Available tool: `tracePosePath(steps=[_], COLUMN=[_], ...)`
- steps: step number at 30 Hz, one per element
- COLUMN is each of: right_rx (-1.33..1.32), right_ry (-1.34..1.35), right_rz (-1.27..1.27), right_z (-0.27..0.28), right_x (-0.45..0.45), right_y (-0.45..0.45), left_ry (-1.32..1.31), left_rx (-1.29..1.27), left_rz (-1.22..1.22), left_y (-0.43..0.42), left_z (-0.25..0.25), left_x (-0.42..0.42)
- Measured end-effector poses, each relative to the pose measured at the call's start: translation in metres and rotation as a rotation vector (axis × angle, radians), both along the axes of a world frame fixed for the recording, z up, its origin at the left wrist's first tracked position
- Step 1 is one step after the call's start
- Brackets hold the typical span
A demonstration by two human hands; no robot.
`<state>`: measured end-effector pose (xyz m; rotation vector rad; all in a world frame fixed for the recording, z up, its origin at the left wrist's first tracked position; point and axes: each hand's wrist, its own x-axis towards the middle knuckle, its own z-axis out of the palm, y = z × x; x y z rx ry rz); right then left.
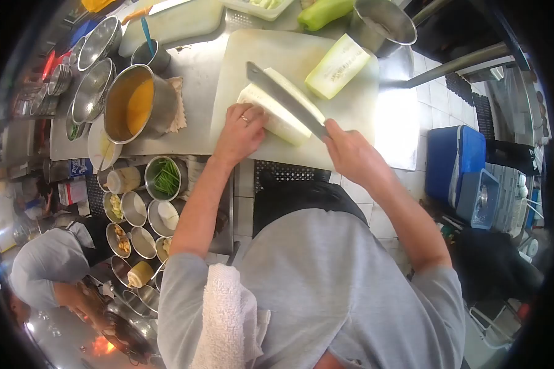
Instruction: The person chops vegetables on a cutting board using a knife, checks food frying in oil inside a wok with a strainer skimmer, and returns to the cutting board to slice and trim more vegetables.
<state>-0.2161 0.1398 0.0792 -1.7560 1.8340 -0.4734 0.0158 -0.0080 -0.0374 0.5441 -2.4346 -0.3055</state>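
Observation:
My right hand (pixel 354 150) is closed round the handle of a broad-bladed kitchen knife (pixel 286 101). The blade lies lengthwise along a pale green gourd piece (pixel 274 120), with a strip of white flesh showing on its far side. My left hand (pixel 241 130), a ring on one finger, presses curled fingers on the near left part of that piece. Another cut gourd half (pixel 337 66) rests flesh side up farther right. Both pieces are on a white cutting board (pixel 240 61).
Left of the board stand a pot of orange liquid (pixel 129 103) and colanders (pixel 95 89). Several bowls of ingredients (pixel 143 242) sit below; a person (pixel 52 264) works by a flame. A metal pot (pixel 383 27) and green vegetable (pixel 326 13) lie beyond, a blue cooler (pixel 446 163) right.

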Motion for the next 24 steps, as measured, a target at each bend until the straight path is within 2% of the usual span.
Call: tracePosePath(steps=[7,13,24], right_rx=[-0.074,0.072,0.14], right_ry=[-0.026,0.06,0.148], right_rz=[0.089,0.106,0.147], right_z=[-0.031,-0.026,-0.028], right_x=[0.013,0.015,0.027], right_y=[-0.014,0.001,-0.028], left_ry=[0.021,0.01,0.015], left_rx=[0.015,0.054,0.097], left_rz=[-0.004,-0.002,-0.006], left_y=[-0.004,-0.004,-0.008], left_z=[-0.001,-0.004,-0.01], left_x=[-0.001,0.001,-0.003])
